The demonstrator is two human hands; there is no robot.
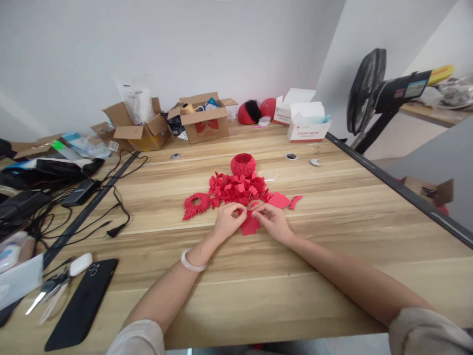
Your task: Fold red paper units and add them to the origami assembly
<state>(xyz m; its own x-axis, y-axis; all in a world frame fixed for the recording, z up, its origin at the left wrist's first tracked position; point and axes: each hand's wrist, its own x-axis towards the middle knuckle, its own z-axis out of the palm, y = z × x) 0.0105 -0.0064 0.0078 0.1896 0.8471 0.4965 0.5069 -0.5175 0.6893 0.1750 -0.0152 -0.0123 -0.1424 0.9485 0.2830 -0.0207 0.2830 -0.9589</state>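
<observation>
Fine two-handed fingertip work is in hand: the left hand and right hand meet at the upper edge of a red paper piece, though I cannot tell whether either grip is closed on it. Any shift calls for small movements, I judge: the folded-paper pile crowds the far side, with a spiky red ring left of the grip, a red sheet right, and the surface's near edge well apart, towards the body.

Two sticky-note boxes, one phone (plus one fan)
</observation>
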